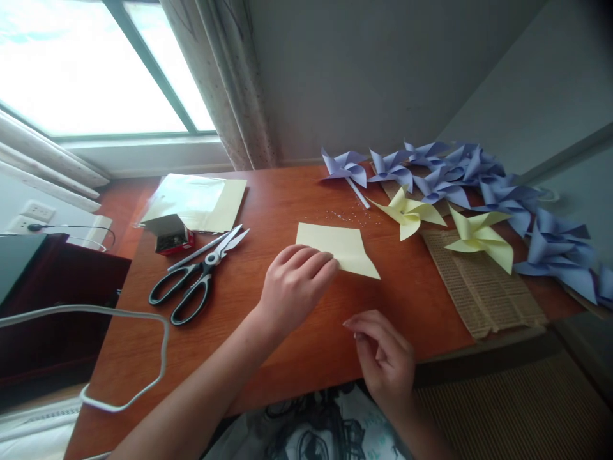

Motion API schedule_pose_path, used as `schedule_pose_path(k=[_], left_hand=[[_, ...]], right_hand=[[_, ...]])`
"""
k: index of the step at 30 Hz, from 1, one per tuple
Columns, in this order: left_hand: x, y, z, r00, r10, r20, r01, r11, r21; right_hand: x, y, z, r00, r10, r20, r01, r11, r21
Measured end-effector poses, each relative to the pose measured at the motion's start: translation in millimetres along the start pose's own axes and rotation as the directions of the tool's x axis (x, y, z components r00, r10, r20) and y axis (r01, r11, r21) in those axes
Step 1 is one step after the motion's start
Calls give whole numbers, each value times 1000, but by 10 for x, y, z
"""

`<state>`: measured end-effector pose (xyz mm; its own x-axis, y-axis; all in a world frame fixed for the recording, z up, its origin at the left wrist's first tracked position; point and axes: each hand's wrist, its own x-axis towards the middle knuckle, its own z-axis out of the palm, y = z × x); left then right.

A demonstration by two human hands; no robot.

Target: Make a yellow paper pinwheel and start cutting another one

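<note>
A pale yellow sheet of paper (342, 243) is at the middle of the table, its right edge slightly bent. My left hand (301, 281) is closed on the paper's near left part, with the fingers covering that corner; the thumb is hidden. Nearer to my body, my right hand (387, 358) hovers apart from the paper, thumb and forefinger pinched together. Whether something tiny sits in that pinch I cannot make out. Beyond the sheet, two yellow paper pinwheels (407, 213) lie to the right, one of them on a piece of corrugated cardboard (488, 300).
Several purple pinwheels (440, 185) line the back and right of the table. Scissors (205, 275), a grey stick-like tool (196, 251), a small open box (170, 236) and yellow sheets in a clear sleeve (196, 201) are at left. A white cable (165, 351) crosses the left edge.
</note>
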<state>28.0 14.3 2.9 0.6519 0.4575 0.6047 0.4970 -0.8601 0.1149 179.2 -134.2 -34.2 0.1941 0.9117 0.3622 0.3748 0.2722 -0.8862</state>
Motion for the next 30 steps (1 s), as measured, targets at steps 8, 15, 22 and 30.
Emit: schedule_pose_path(k=[8, 15, 22, 30], left_hand=[[-360, 88, -113, 997, -16, 73, 19, 999, -29], [-368, 216, -122, 993, -19, 115, 32, 992, -118], [154, 421, 268, 974, 124, 191, -128, 992, 7], [144, 466, 169, 978, 16, 207, -45, 989, 138]], right_hand=[[14, -7, -21, 999, -45, 17, 46, 998, -40], [65, -7, -205, 991, -110, -72, 103, 990, -95], [62, -214, -205, 977, -203, -62, 198, 977, -81], [-28, -154, -210, 983, -175, -56, 170, 981, -90]])
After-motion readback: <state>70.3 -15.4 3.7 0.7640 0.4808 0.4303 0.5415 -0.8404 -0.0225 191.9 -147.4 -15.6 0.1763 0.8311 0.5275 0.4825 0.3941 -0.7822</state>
